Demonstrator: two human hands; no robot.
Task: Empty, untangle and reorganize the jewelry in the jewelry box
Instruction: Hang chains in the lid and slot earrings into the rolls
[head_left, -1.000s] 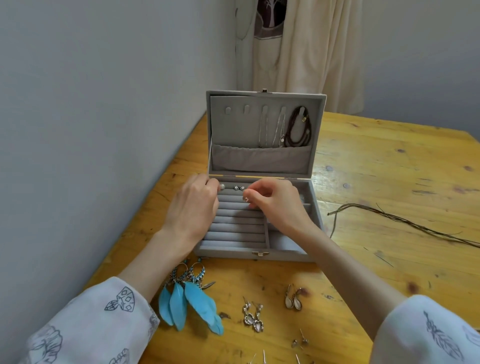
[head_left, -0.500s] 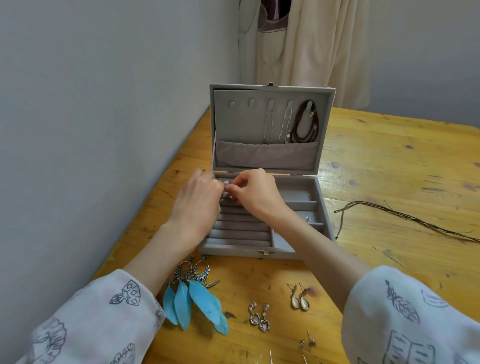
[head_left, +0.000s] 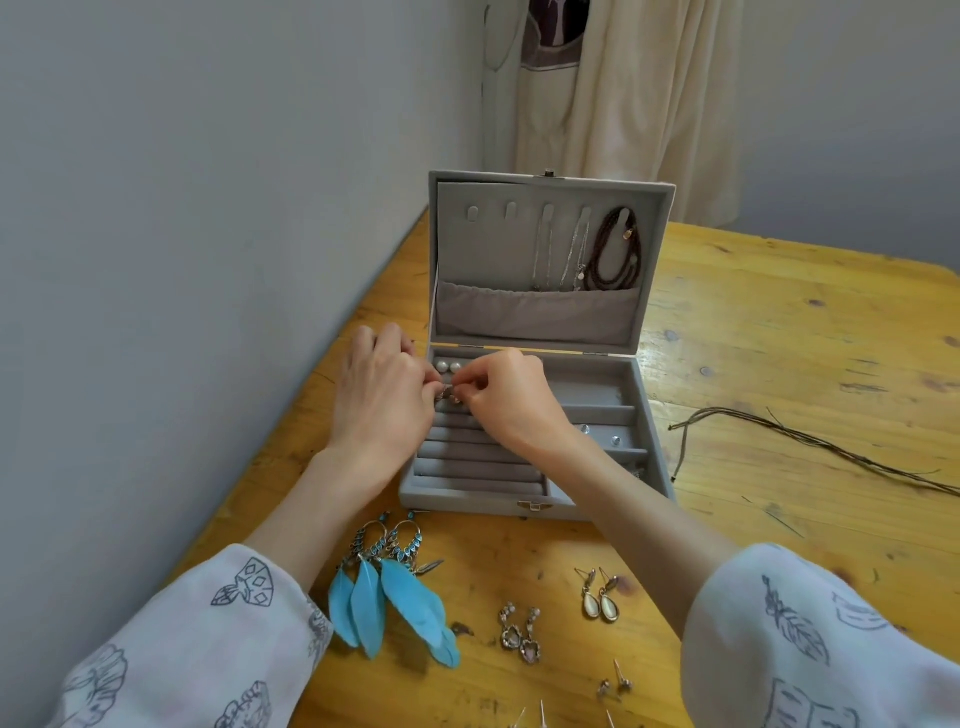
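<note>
An open grey jewelry box stands on the wooden table, its lid upright. Two thin silver chains and a dark braided cord hang inside the lid. Two pearl studs sit in the back slot of the ring rolls. My left hand and my right hand meet over the back left rolls, and both pinch small silver earrings between fingertips. Two small studs lie in a right-hand compartment.
In front of the box lie blue feather earrings, a crystal drop pair, a cream teardrop pair and small studs. A brown cord bundle trails off right. A grey wall runs along the left; a cream garment hangs behind.
Both hands have drawn together over the back left ring rolls. My right hand moved left from mid-box. The two pearl studs, covered before, now show behind my fingers.
</note>
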